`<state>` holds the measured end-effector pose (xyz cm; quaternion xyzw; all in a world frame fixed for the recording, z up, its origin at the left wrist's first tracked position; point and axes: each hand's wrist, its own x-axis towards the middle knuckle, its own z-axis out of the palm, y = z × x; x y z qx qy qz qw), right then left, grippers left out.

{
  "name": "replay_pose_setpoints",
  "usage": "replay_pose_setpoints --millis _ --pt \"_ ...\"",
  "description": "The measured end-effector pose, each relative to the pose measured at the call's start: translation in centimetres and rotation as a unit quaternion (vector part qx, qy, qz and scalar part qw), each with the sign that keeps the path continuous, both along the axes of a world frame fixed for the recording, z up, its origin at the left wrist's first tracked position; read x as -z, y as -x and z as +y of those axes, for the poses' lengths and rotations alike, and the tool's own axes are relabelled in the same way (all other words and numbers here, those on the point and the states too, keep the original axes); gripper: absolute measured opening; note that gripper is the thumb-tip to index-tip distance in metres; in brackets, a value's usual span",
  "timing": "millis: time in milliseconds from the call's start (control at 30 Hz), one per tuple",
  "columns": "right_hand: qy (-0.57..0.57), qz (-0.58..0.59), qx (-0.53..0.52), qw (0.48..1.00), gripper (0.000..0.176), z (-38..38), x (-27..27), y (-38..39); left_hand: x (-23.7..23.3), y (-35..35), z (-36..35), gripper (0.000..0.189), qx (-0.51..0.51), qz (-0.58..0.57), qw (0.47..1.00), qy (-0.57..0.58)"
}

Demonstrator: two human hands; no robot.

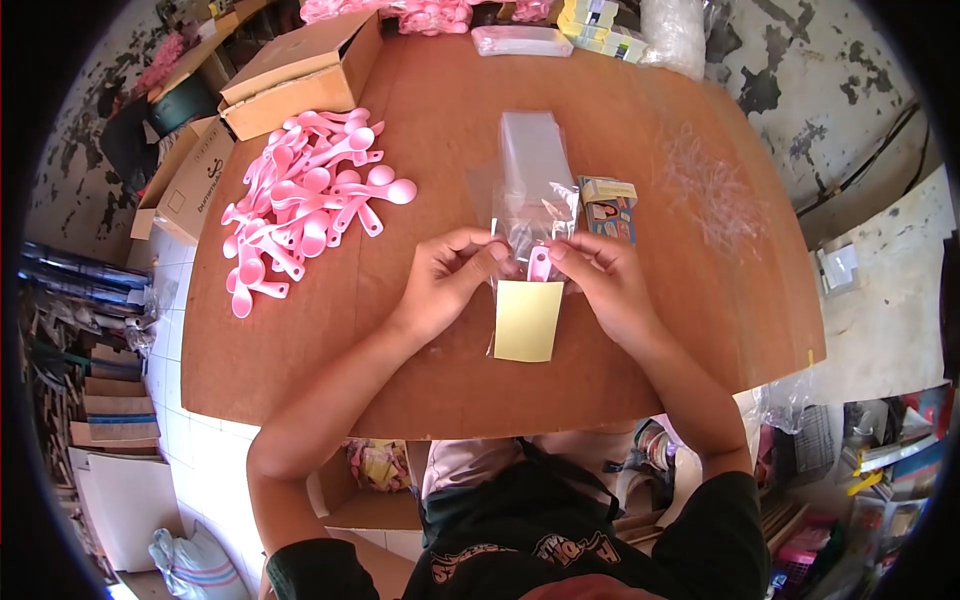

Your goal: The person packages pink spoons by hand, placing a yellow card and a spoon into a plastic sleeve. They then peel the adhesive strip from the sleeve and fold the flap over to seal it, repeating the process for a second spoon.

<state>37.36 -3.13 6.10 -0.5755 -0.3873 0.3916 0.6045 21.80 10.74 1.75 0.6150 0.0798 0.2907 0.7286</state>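
Observation:
A clear plastic bag (508, 262) is held between my two hands over the table. Inside it show a pale yellow card (527, 322) and the handle end of a pink spoon (539, 263), with a hole in it. My left hand (447, 278) pinches the bag's left side between thumb and fingers. On the other side, my right hand (607, 282) pinches the bag near the spoon's handle. Just beyond lies a stack of clear plastic bags (533, 150). Printed cards (610, 216) sit beside that stack, close to my right hand. The spoon's bowl is hidden behind the card.
A heap of pink spoons (300, 195) covers the left of the brown table (420, 395), before a cardboard box (300, 80). Thin clear plastic strips (712, 190) lie at the right. Packed yellow cards (603, 30) and a clear packet (522, 41) rest at the far edge.

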Motion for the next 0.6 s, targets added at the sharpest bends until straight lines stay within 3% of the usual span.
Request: replay_pose_setpoints --millis 233,333,600 --pt "-0.074 -0.031 0.015 0.997 0.022 0.3 1.1 -0.3 -0.3 0.1 0.1 0.022 -0.050 0.022 0.997 -0.058" --pt "-0.072 -0.004 0.009 0.997 0.020 0.3 0.9 -0.4 -0.5 0.0 -0.2 0.020 -0.071 -0.021 0.997 -0.032" --pt "-0.096 -0.035 -0.032 0.994 0.013 0.1 1.1 -1.0 -0.4 0.5 0.4 0.016 -0.047 0.007 0.999 -0.017"
